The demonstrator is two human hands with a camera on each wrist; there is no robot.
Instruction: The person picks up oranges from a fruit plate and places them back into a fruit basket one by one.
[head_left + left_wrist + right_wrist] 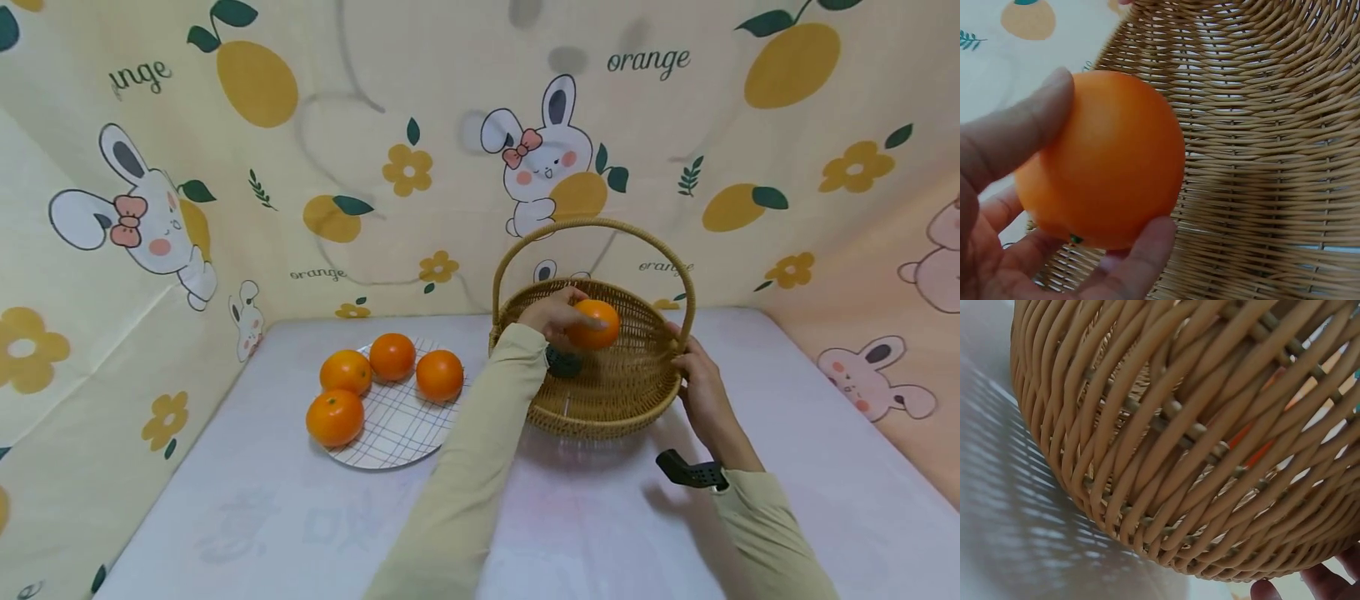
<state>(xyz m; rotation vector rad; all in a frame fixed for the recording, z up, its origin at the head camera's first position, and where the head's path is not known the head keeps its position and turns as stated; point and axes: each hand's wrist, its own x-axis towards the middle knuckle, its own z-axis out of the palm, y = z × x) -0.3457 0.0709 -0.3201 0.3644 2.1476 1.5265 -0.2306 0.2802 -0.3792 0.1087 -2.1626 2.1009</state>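
My left hand (553, 317) grips an orange (595, 324) inside the mouth of a wicker basket (645, 400). In the left wrist view the thumb and fingers wrap the orange (1116, 156), and a small green stem mark shows on its lower side. The basket has a tall arched handle and is tilted so its inside faces me. My right hand (703, 383) holds the basket's right rim near the foot of the handle. In the right wrist view, fingertips (1325, 582) show at the edge of the weave (1147, 462).
Left of the basket, a round white plate (390, 429) with a grid pattern carries several oranges (440, 375), bunched toward its left and back. A printed cloth (442, 75) hangs behind the white table (285, 517).
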